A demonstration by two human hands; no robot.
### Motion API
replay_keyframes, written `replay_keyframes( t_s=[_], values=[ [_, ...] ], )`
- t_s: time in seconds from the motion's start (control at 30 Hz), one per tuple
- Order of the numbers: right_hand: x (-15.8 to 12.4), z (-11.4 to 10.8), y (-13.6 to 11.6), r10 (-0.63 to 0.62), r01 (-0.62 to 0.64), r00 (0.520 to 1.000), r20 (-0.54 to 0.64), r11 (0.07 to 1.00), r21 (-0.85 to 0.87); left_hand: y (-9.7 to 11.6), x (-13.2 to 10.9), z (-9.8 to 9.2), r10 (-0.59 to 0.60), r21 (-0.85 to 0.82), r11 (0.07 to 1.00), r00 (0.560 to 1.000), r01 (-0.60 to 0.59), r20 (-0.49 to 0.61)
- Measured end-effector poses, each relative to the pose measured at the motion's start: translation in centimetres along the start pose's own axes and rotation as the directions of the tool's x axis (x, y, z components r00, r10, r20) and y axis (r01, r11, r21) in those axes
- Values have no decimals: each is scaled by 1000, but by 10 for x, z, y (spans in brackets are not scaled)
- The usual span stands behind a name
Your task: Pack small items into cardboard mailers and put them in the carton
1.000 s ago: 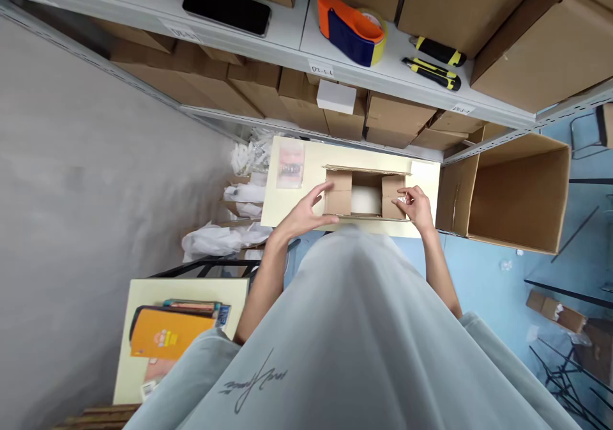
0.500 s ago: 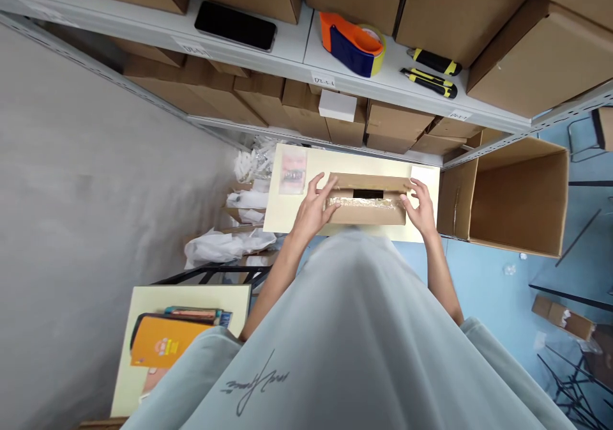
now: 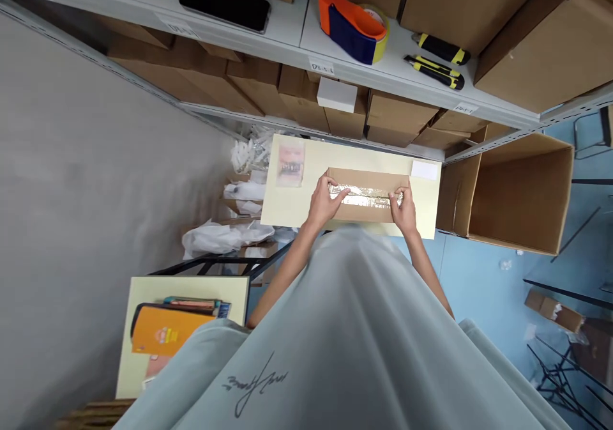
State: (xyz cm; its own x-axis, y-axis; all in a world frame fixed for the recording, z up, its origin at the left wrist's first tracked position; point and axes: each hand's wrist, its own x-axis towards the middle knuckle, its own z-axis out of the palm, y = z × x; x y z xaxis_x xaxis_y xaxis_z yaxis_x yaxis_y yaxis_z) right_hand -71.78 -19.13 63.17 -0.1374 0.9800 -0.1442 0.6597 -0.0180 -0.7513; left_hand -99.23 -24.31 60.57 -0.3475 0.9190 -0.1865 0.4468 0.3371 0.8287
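A small cardboard box [image 3: 366, 178] lies on a cream table [image 3: 297, 203], its top flaps folded shut, with old clear tape along the seam. My left hand [image 3: 325, 201] presses on the box's left end, fingers curled over the flap. At the right end my right hand [image 3: 405, 207] does the same. Both hands hold the flaps down. The box's contents are hidden.
A clear packet [image 3: 290, 165] and a white label [image 3: 424, 170] lie on the table. The shelf above holds a phone [image 3: 225, 2], an orange tape dispenser [image 3: 354, 26], utility knives [image 3: 438, 62] and boxes. A big open carton [image 3: 512, 190] stands right. Books [image 3: 172, 328] lie lower left.
The box went from open, with a white item showing inside, to closed. Both hands folded the flaps down and moved inward onto the taped seam.
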Motion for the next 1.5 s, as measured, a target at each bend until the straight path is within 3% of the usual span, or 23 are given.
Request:
replay_keyframes(
  t_s=[0.27, 0.57, 0.9, 1.03, 1.2, 1.5],
  values=[
    [21, -1, -1, 43, -43, 999, -10, 999, 4, 2, 20, -2, 15, -57, 998, 1000, -16, -21],
    [-1, 4, 5, 39, -37, 997, -61, 998, 41, -4, 11, 1, 0, -88, 996, 1000, -2, -23],
    [55, 9, 21, 40, -39, 998, -55, 999, 16, 3, 41, 13, 49, -32, 998, 996, -52, -72],
    [41, 27, 39, 161, -160, 986, 35, 987, -11, -9, 44, 23, 69, 15, 998, 996, -69, -50],
    [17, 52, 43, 186, -184, 982, 32, 981, -57, -39, 48, 20, -49, -8, 999, 999, 49, 10],
    [28, 53, 33, 245, -231, 967, 63, 956, -181, -48, 55, 30, -26, -15, 1000, 999, 26, -19]
  ],
)
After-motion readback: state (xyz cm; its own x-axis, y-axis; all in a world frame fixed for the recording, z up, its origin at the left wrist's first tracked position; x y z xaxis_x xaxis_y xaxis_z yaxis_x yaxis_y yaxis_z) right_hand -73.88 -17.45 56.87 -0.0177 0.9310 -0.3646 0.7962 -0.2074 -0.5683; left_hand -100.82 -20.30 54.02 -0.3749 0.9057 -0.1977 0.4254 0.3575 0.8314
